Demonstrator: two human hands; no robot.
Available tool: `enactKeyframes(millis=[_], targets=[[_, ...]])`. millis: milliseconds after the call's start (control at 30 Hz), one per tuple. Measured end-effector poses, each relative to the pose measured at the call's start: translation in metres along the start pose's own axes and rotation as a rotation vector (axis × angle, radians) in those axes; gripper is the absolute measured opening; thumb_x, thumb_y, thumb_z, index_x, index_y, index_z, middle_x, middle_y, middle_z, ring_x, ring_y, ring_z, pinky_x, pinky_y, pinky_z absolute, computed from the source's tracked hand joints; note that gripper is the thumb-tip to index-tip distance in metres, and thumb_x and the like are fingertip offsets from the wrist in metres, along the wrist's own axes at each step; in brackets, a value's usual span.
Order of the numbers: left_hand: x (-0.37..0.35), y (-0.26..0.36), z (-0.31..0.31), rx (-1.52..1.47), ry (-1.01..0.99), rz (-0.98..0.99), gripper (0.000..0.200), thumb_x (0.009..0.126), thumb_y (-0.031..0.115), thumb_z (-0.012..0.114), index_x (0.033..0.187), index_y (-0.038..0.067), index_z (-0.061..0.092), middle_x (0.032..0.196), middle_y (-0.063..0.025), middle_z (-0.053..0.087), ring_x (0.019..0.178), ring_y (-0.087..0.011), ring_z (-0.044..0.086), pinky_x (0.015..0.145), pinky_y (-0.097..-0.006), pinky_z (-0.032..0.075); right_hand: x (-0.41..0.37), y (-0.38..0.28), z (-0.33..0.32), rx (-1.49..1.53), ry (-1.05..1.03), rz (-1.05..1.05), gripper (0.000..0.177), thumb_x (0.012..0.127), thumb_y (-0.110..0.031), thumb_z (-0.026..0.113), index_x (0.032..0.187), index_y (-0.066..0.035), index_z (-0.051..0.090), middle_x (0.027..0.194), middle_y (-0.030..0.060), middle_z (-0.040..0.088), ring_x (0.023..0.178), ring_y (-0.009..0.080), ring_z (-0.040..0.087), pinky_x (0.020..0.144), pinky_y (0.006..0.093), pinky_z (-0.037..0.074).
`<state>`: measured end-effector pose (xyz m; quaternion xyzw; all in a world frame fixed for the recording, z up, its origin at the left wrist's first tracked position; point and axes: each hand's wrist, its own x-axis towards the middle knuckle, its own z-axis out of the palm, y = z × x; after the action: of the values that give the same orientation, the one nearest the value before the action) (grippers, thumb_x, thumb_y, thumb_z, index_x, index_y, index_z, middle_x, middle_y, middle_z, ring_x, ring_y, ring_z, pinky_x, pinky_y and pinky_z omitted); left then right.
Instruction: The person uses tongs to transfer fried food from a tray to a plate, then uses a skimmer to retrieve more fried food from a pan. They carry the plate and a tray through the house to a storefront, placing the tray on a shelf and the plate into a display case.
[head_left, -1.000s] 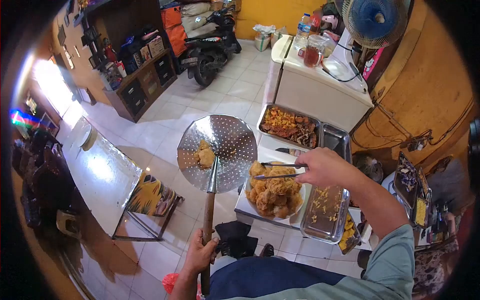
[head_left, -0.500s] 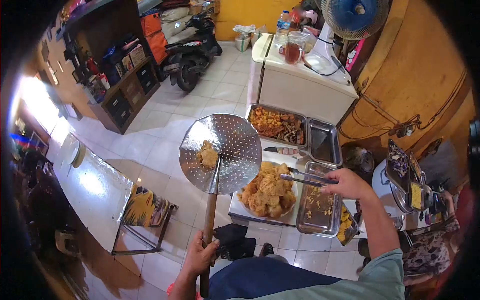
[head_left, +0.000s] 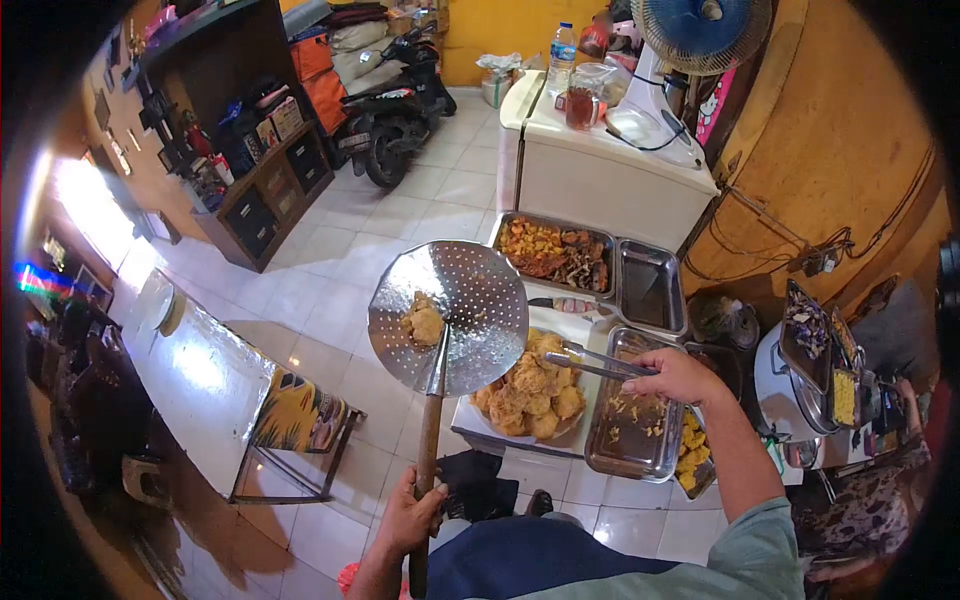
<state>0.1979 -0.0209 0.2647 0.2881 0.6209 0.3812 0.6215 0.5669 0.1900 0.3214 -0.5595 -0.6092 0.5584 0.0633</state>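
Observation:
My left hand point(head_left: 411, 512) is wrapped round the wooden handle of a large perforated skimmer point(head_left: 470, 310). A single golden fried piece point(head_left: 424, 322) lies in its metal bowl, left of the handle joint. My right hand point(head_left: 680, 377) grips metal tongs point(head_left: 610, 364), whose tips reach the upper edge of a heap of fried pieces point(head_left: 530, 390) on a plate. Right of the heap, below the tongs, a steel tray point(head_left: 620, 462) holds a few scattered crumbs. The skimmer's lower right rim overlaps the heap in this view.
Behind are a tray of cooked food point(head_left: 555, 255) and another steel tray point(head_left: 650, 285). A white chest point(head_left: 610, 180) carries a jug, a bottle and a fan point(head_left: 700, 30). A shiny-topped table point(head_left: 195, 365) stands left. At right, another person's arm point(head_left: 910, 405) shows near a white pot point(head_left: 785, 400).
The tongs have moved slightly left and down, so their tips now meet the heap's upper edge. The skimmer sits a little lower and further right, with the fried piece still in it.

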Motion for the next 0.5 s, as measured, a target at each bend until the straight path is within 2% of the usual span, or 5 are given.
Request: enactKeyframes(millis=[167,333,433,467,500], targets=[[-0.003,0.001,0.004,-0.009,0.029,0.019,0.033,0.089,0.016,0.06,0.116,0.006,0.044,0.067,0.0002,0.046,0.045,-0.0096,0.045,0.04,-0.0262,0.04,0.003,0.004,0.002,-0.055,0.029,0.031,0.035,0.079,-0.026,0.076,0.105,-0.005,0.066,0.078,0.0004,0.065,0.068,0.0068,0.058,0.06,0.0218,0.046],[0.0,-0.008,0.0,0.019,0.069,0.031,0.035,0.089,0.016,0.061,0.117,0.004,0.044,0.064,-0.0011,0.048,0.045,-0.0098,0.046,0.04,-0.0263,0.039,0.019,0.033,0.005,-0.104,0.039,-0.184,0.044,0.078,-0.035,0.076,0.109,-0.005,0.066,0.096,0.0097,0.068,0.09,0.0187,0.061,0.08,0.0344,0.048],[0.019,-0.031,-0.016,0.044,0.039,-0.064,0.041,0.087,0.021,0.064,0.122,0.005,0.05,0.075,-0.0033,0.056,0.06,-0.0123,0.054,0.053,-0.0272,0.047,0.01,0.031,0.0,-0.292,0.123,-0.267,0.051,0.079,-0.039,0.074,0.116,-0.005,0.062,0.092,0.0097,0.068,0.078,0.017,0.063,0.072,0.0326,0.051],[0.019,-0.036,-0.01,-0.071,0.084,-0.006,0.031,0.092,0.018,0.058,0.121,0.007,0.052,0.063,0.0015,0.042,0.041,-0.0064,0.035,0.035,-0.0203,0.026,0.024,0.054,0.001,-0.326,0.195,-0.316,0.053,0.077,-0.043,0.073,0.113,-0.005,0.064,0.093,0.0131,0.069,0.082,0.0209,0.065,0.075,0.035,0.05],[0.015,-0.021,-0.004,0.04,0.109,0.055,0.03,0.091,0.016,0.058,0.119,0.008,0.052,0.063,0.0021,0.043,0.043,-0.0064,0.037,0.036,-0.0205,0.03,0.013,0.043,0.002,-0.316,0.259,-0.333,0.053,0.076,-0.044,0.073,0.11,-0.005,0.064,0.093,0.0145,0.069,0.084,0.0245,0.065,0.076,0.0365,0.05]])
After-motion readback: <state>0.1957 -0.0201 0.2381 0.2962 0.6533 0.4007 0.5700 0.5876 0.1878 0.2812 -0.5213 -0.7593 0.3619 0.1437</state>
